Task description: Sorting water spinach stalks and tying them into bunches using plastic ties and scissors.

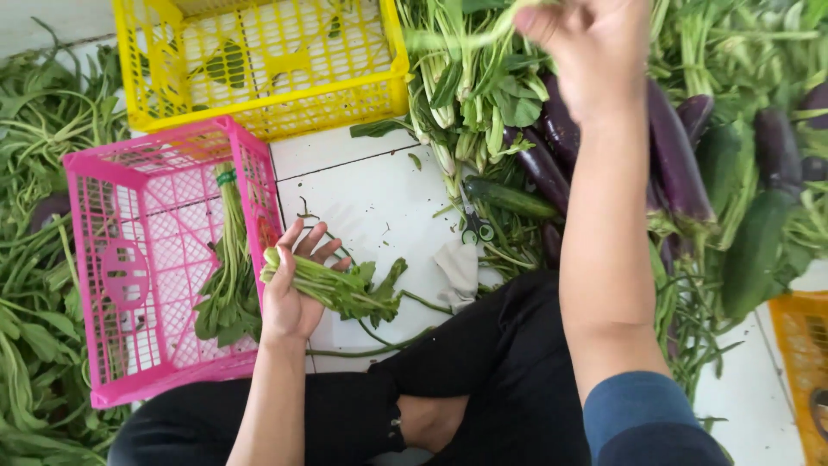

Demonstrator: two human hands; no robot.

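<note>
Left hand (pixel 289 298) fingers clamped around bunch of green leafy stalks (pixel 332 287), leaves trailing past fingertips, pink plastic crate (pixel 103 164) just beside knuckles. Right hand (pixel 586 52) blurred, fingers pinching pale green stem (pixel 448 39) above purple aubergines (pixel 677 164).

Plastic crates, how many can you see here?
3: a yellow crate at top, a pink crate beside the left hand, and an orange crate cut off at right. More may lie out of frame.
</note>
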